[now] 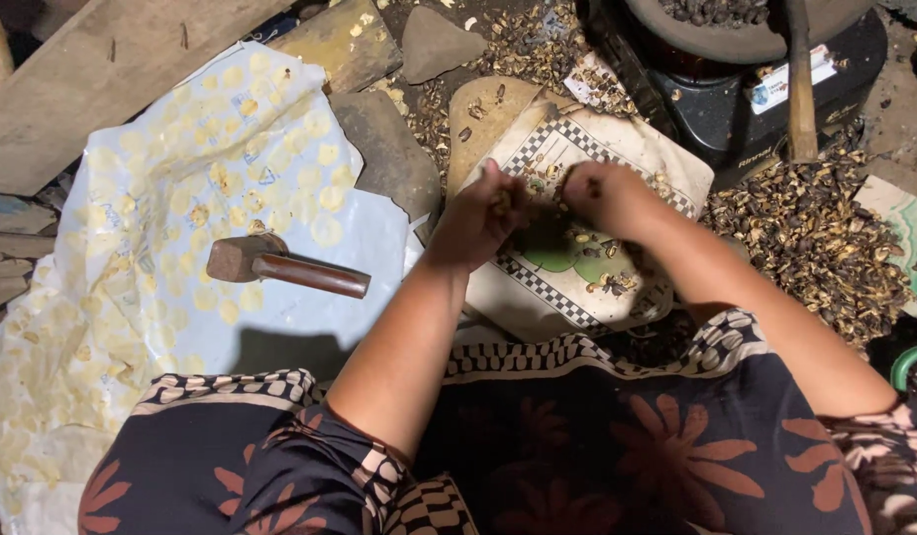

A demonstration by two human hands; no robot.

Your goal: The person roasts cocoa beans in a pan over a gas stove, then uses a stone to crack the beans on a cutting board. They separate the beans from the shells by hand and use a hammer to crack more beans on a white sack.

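Hands meet over the checkered board (577, 297); I see my left hand (478, 218) pinching a small seed (500, 201), my right hand (602, 198) curled beside it, grasp hidden; peel low over the board, I judge, so husks drop there.

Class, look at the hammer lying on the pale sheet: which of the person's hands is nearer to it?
Left. The left hand is just right of the hammer, over the checkered board; the right hand lies farther right.
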